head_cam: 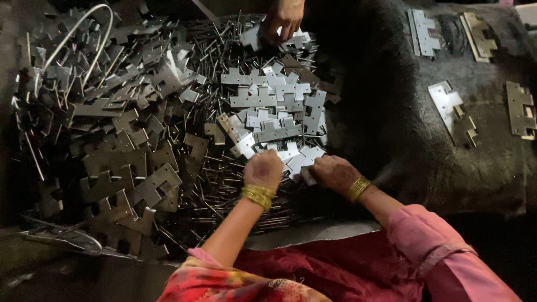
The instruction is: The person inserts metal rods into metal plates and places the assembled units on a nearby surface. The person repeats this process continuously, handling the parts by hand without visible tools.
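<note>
- We saw the right hand point(334, 172) pinching a small flat grey metal hinge leaf point(307, 175) at its left edge; the leaf sat between both hands.
- The left hand point(263, 169) was curled knuckles-up, just beside it; we couldn't tell its grip.
- The pale heap of notched steel plates point(274, 106) lay just ahead, on the thin dark metal pins point(224, 173).
- A co-worker's hand point(284, 17) was at the far edge.
- The dark cloth point(391, 112) at right had open room.
</note>
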